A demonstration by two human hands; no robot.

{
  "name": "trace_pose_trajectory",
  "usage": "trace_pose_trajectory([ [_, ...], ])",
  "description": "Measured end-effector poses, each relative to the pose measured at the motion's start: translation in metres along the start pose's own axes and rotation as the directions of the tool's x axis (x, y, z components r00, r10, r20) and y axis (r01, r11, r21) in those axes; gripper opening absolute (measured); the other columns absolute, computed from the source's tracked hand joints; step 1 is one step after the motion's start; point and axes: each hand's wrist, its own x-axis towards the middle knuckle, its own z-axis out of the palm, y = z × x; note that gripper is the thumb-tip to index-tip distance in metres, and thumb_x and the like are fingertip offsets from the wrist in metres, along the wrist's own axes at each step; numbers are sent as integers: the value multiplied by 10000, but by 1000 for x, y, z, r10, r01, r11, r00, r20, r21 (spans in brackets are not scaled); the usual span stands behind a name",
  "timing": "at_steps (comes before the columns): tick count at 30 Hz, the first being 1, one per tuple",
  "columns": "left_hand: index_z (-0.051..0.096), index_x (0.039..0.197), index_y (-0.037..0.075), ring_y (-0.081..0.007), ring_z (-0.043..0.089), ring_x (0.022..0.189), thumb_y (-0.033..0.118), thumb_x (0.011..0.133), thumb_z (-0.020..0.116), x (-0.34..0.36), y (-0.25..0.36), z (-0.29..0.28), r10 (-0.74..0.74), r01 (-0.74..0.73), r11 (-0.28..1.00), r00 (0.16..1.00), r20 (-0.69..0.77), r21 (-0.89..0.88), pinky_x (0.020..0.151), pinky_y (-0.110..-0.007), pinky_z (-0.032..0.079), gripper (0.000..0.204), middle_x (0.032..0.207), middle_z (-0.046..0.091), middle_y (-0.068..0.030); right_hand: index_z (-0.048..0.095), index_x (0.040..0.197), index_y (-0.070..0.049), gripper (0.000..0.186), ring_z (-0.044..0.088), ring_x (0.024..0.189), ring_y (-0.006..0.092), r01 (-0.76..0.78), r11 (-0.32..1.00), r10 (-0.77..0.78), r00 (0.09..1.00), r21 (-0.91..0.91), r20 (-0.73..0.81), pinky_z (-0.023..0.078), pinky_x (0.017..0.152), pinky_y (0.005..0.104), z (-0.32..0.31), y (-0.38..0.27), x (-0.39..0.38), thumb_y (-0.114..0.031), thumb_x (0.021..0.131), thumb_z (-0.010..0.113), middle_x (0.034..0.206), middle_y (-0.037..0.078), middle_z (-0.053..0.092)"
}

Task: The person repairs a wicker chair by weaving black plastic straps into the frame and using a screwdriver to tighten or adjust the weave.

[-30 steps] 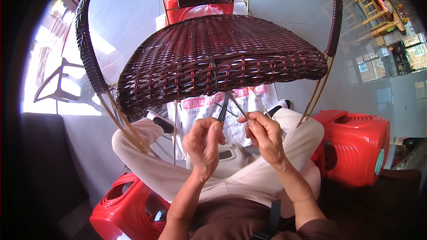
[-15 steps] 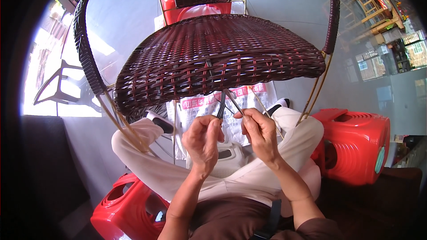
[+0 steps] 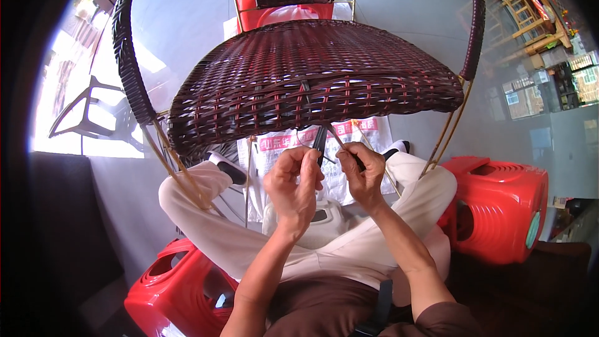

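A dark brown woven chair seat (image 3: pixel 318 56) spreads out in front of me, with red strands showing through its near rim. Below that rim, my left hand (image 3: pixel 292 181) pinches a small bunch of dark weaving strips (image 3: pixel 321 140) that runs up to the weave. Beside it, my right hand (image 3: pixel 363 171) is closed on a single brownish weaving strip (image 3: pixel 337 137) slanting down from the same rim. The two hands are close but apart. My fingers cover the lower ends of the strips.
Thin metal chair legs (image 3: pixel 440 134) stand at both sides, under wrapped armrests (image 3: pixel 474 25). A printed white sack (image 3: pixel 262 178) lies beneath. Red plastic stools (image 3: pixel 499 206) sit to the right, at lower left (image 3: pixel 178 290) and behind the chair. Wooden furniture (image 3: pixel 527 9) is at far right.
My right hand has shifted slightly up and right, its fingers now curled more tightly round its strip. My left hand has moved a little right, still pinching the bunch. The whole view has shifted slightly.
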Motion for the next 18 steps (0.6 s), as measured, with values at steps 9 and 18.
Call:
trace_pose_trajectory([
  [9, 545, 848, -25, -27, 396, 398, 98, 871, 533, 1, -2, 11, 49, -50, 999, 998, -49, -14, 363, -154, 301, 126, 528, 507, -14, 568, 784, 41, 139, 452, 467, 76, 69, 998, -69, 998, -7, 12, 338, 439, 212, -1, 4, 4, -94, 817, 556, 569, 34, 520],
  [18, 530, 836, -20, -23, 435, 434, 73, 869, 525, 9, 5, 19, 41, -47, 992, 998, -56, -121, 368, -154, 316, 99, 553, 521, -16, 570, 797, 25, 48, 433, 479, 73, 84, 996, -84, 996, 7, 2, 328, 439, 218, 0, 3, 5, -22, 795, 569, 592, 38, 527],
])
